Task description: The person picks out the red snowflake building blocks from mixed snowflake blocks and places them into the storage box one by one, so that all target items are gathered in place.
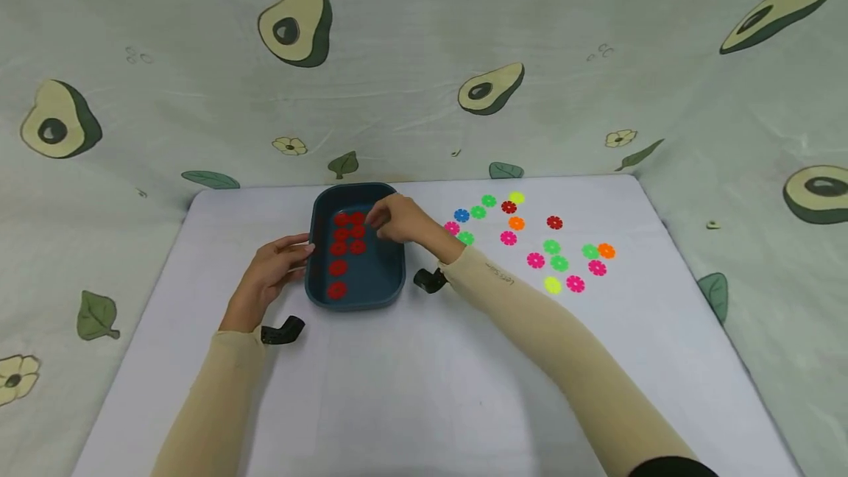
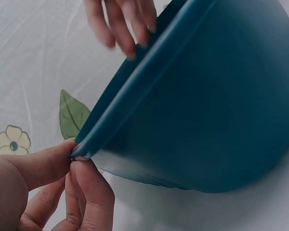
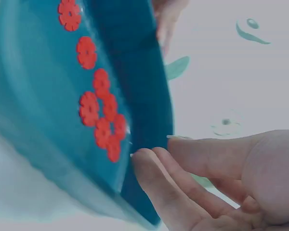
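Observation:
A dark blue tray (image 1: 358, 305) lies on the white table and holds several red flower-shaped discs (image 1: 338, 268), most of them along its left side. My left hand (image 1: 274, 267) pinches the tray's left rim between thumb and fingers, as the left wrist view also shows (image 2: 94, 187). Over the tray's right part hangs my right hand (image 1: 397, 218), fingers loosely bent and pointing down at the discs. In the right wrist view, thumb and fingertips (image 3: 147, 161) stand slightly apart, with nothing visible between them.
Loose flower-shaped discs lie scattered to the right of the tray: green ones (image 1: 559, 263), pink ones (image 1: 576, 283), orange ones (image 1: 516, 223), yellow ones (image 1: 553, 285), a blue one (image 1: 461, 216) and dark red ones (image 1: 554, 222). An avocado-print cloth (image 1: 397, 124) hangs behind the table (image 1: 397, 403).

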`<state>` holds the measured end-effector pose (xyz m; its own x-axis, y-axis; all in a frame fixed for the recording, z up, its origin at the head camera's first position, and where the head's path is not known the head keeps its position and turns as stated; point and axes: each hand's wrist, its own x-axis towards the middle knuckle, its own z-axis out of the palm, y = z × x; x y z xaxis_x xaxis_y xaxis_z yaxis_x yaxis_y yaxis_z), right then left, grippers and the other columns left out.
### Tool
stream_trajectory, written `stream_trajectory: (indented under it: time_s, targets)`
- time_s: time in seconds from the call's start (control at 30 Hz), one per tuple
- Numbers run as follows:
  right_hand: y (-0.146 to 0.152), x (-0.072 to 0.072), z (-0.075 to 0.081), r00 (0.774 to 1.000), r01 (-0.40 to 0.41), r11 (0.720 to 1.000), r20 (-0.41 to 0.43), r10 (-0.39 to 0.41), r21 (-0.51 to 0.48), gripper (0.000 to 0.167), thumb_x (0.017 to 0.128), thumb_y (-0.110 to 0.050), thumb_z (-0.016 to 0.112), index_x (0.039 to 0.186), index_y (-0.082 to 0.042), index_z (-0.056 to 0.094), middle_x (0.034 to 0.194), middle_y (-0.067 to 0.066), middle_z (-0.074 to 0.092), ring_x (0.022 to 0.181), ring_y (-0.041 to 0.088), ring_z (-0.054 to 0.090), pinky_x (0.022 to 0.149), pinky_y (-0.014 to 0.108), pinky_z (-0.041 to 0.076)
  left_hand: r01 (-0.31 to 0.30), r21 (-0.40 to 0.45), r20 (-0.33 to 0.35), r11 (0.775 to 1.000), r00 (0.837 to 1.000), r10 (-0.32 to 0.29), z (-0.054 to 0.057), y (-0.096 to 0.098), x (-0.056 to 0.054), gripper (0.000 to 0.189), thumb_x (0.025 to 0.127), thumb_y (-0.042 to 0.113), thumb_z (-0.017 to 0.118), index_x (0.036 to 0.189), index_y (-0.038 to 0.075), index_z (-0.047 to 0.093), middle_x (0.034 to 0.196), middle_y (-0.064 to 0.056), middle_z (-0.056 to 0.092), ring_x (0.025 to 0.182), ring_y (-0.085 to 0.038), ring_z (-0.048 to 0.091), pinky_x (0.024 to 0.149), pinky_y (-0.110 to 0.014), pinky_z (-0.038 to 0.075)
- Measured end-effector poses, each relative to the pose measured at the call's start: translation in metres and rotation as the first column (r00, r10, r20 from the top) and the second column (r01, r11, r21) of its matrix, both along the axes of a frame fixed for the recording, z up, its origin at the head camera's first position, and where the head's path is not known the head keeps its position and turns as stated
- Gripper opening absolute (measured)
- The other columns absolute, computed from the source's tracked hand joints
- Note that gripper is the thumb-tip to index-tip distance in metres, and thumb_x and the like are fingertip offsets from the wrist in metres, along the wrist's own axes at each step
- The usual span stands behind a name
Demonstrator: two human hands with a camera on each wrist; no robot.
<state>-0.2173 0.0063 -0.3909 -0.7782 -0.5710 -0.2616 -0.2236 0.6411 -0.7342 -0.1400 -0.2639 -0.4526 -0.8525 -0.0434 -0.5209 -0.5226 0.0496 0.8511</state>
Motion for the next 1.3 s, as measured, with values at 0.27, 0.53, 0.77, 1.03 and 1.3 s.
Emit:
stream_trajectory:
  time_s: [0.27,0.53,0.77,1.03,1.3]
  targets:
    - [0.048,0.005,0.005,0.990,0.141,0.979,0.037,-0.137,-0.144,0.030,0.097,0.007,0.069,0.127,0.003,0.072,0.126,0.018,0.072,0.110,0.032,0.073,0.096,0.041,0.059,-0.002,0.011,-0.016,1.000,1.000,0.002,-0.001,-0.006,-0.002,0.062,0.106,0.018,0.068,0.160,0.002,0.042,0.100,0.015,0.066,0.086,-0.004,0.060,0.074,-0.017,0.056]
    - [0.096,0.012,0.003,0.972,0.232,0.954,0.071,-0.223,-0.188,0.027,0.099,0.005,0.069,0.125,0.002,0.071,0.131,0.024,0.068,0.113,0.033,0.071,0.098,0.043,0.059,-0.030,0.060,-0.020,0.998,0.999,0.032,-0.003,-0.009,-0.001,0.058,0.104,0.017,0.070,0.156,0.004,0.048,0.096,0.014,0.069,0.082,-0.005,0.061,0.072,-0.018,0.056]
    - [0.138,0.016,-0.004,0.952,0.306,0.931,0.079,-0.296,-0.198,0.030,0.100,0.004,0.068,0.129,0.005,0.068,0.133,0.024,0.067,0.117,0.038,0.068,0.100,0.046,0.058,-0.034,0.070,0.000,0.997,0.999,0.034,-0.005,-0.009,-0.001,0.060,0.104,0.017,0.071,0.158,0.005,0.046,0.099,0.013,0.067,0.083,-0.005,0.061,0.073,-0.018,0.056]
    - [0.182,0.017,-0.017,0.914,0.405,0.898,0.108,-0.391,-0.173,0.034,0.102,0.002,0.067,0.135,0.007,0.064,0.139,0.027,0.063,0.124,0.040,0.066,0.105,0.050,0.054,-0.040,0.101,0.004,0.994,0.999,0.040,-0.005,-0.007,-0.002,0.060,0.104,0.015,0.070,0.158,0.004,0.046,0.099,0.011,0.069,0.082,-0.005,0.061,0.072,-0.019,0.057]
    - [0.226,0.021,-0.032,0.859,0.512,0.853,0.086,-0.505,-0.105,0.036,0.103,-0.003,0.066,0.139,0.005,0.063,0.142,0.024,0.062,0.126,0.041,0.061,0.107,0.052,0.052,-0.029,0.102,0.004,0.994,1.000,0.028,-0.005,-0.002,-0.002,0.061,0.105,0.013,0.068,0.159,0.003,0.043,0.095,0.014,0.069,0.080,-0.004,0.062,0.071,-0.018,0.057]
